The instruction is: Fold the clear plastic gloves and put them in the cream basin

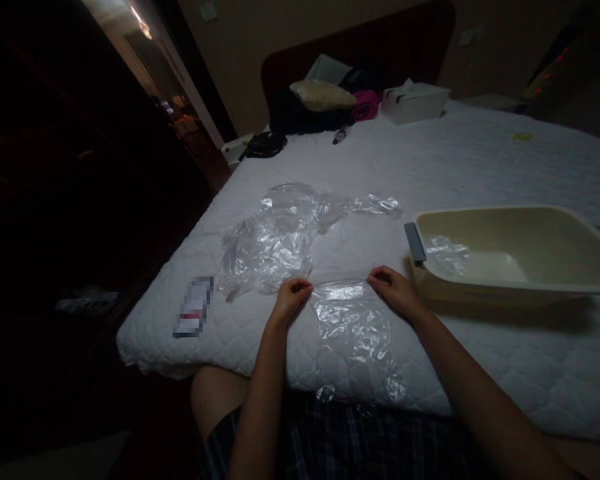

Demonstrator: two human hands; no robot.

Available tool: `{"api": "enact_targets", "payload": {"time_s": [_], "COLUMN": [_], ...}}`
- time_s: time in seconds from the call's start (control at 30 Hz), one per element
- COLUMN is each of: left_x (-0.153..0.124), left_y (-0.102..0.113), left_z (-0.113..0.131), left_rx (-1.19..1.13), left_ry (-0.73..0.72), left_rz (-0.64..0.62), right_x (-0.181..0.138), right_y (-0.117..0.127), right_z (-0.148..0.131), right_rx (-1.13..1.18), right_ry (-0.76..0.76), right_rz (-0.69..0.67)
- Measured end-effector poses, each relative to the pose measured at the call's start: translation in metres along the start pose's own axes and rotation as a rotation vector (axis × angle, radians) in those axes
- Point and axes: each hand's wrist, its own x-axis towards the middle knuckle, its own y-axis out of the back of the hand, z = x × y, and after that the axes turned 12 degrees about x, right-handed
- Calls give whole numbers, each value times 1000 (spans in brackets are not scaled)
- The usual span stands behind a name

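Note:
A clear plastic bag (pixel 353 327) lies spread on the white quilted bed near its front edge, its lower end reaching over the edge toward my lap. My left hand (pixel 294 297) pinches the bag's top left corner. The top right corner is pinched by my right hand (pixel 391 287), so the upper edge is held straight between them. Just beyond, a loose pile of crumpled clear plastic bags (pixel 280 240) spreads over the bedding.
To the right stands a cream plastic tub (pixel 480 283) with a grey handle and some clear plastic inside. A blurred-out phone-like object (pixel 194 307) lies at left. Farther back are a white box (pixel 415 102), a beige pillow (pixel 323 95) and dark clothing.

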Motion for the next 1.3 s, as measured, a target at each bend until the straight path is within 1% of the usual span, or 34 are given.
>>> {"api": "enact_targets", "payload": {"time_s": [0.17, 0.33, 0.43, 0.67, 0.83, 1.03, 1.3], "left_x": [0, -1, -2, -4, -4, -7, -8], "left_y": [2, 2, 0, -1, -1, 1, 3], "left_z": [-2, -3, -3, -1, -1, 0, -2], "left_rx": [22, 41, 14, -39, -22, -57, 29], "left_ry": [-34, -32, -32, -31, -21, -31, -95], "left_rz": [7, 30, 34, 30, 39, 6, 46], "right_x": [-2, -4, -5, -7, -5, -5, -5], "right_y": [1, 4, 4, 4, 5, 4, 5], "right_z": [-5, -7, -8, -9, -6, -8, -7], "right_rx": [-15, 64, 58, -80, -156, -154, -127], "right_ry": [-7, -100, -109, -52, 34, 70, 67], "right_rz": [-2, -12, -16, -40, -56, -52, -43]}}
